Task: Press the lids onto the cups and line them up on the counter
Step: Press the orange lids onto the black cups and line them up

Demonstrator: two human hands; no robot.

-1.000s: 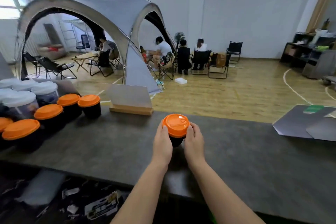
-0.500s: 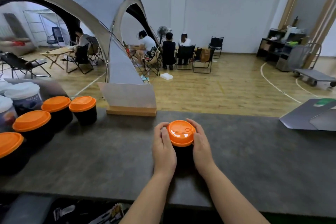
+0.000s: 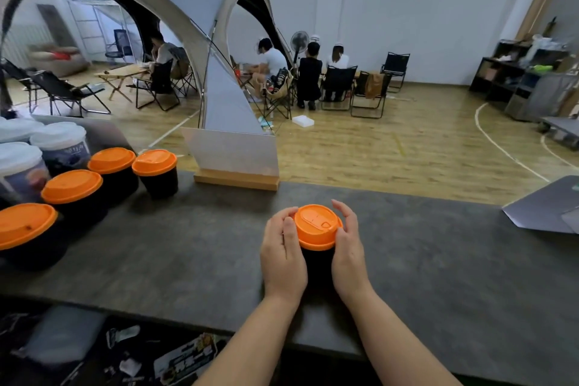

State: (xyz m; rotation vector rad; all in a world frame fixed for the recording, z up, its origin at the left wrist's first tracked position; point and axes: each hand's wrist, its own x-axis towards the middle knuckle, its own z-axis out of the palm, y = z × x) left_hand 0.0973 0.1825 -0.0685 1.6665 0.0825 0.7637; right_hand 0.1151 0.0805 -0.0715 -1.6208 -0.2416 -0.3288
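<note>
A black cup with an orange lid (image 3: pixel 317 226) stands on the dark counter (image 3: pixel 438 260) at its middle. My left hand (image 3: pixel 283 255) curls round the cup's left side, fingertips at the lid's rim. My right hand (image 3: pixel 348 252) cups its right side, thumb against the lid's edge. At the left, several black cups with orange lids stand in a row, the nearest (image 3: pixel 26 229) at the frame edge, the farthest (image 3: pixel 155 171) toward the back.
Clear cups with white lids (image 3: pixel 59 141) stand behind the row at far left. A sign in a wooden base (image 3: pixel 235 163) sits at the counter's back edge. Grey sheets (image 3: pixel 545 207) lie at the right. Beyond are a tent, chairs and seated people.
The cup has come down from the air onto the counter. Both hands have stayed on its sides, and the view has swung slightly so more of the lidded row shows.
</note>
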